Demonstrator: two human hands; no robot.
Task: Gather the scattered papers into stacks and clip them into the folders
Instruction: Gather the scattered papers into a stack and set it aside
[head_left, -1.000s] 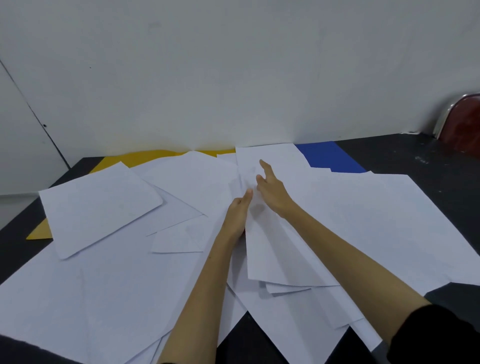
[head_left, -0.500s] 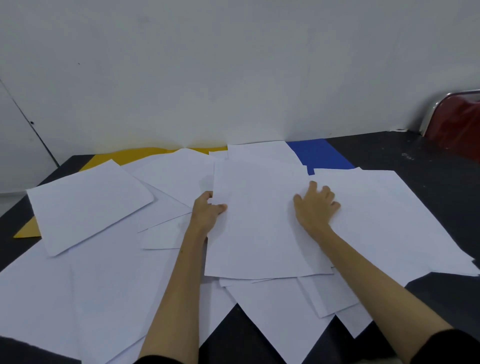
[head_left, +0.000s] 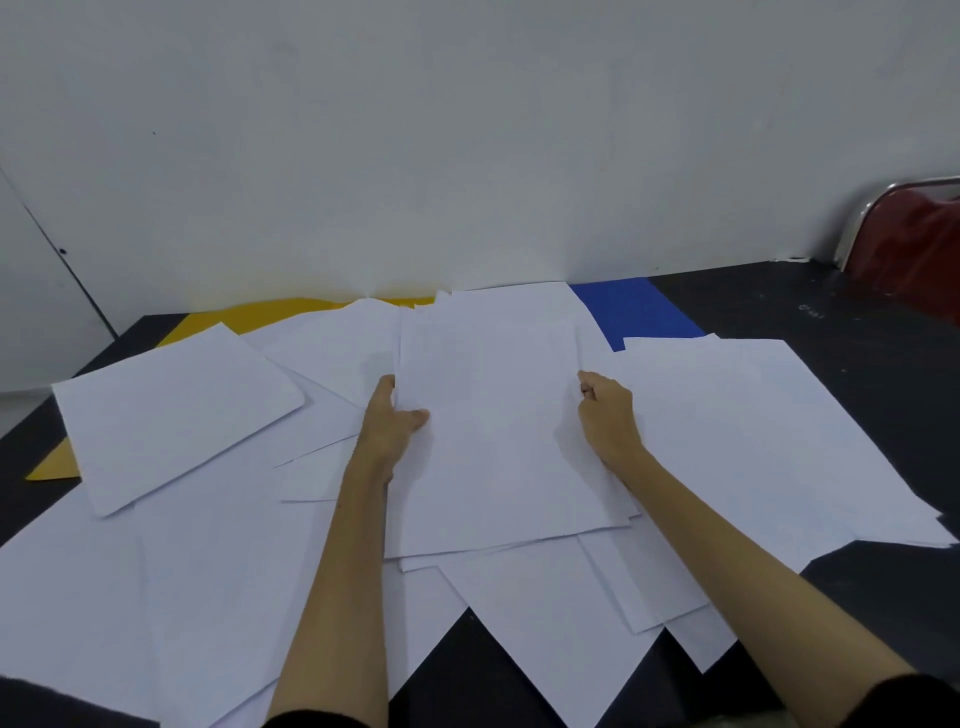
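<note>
A small stack of white sheets lies in the middle of the black table, over other scattered papers. My left hand grips its left edge, thumb on top. My right hand holds its right edge with curled fingers. More loose white sheets lie at the left and at the right. A yellow folder and a blue folder lie against the wall, mostly covered by papers.
The black table shows bare at the right and at the near edge. A red chair with a metal frame stands at the far right. The white wall runs close behind the papers.
My hands drew apart to the stack's two side edges and took hold of them. The right hand went from flat on the paper to curled at the edge, and the sheets became squarer.
</note>
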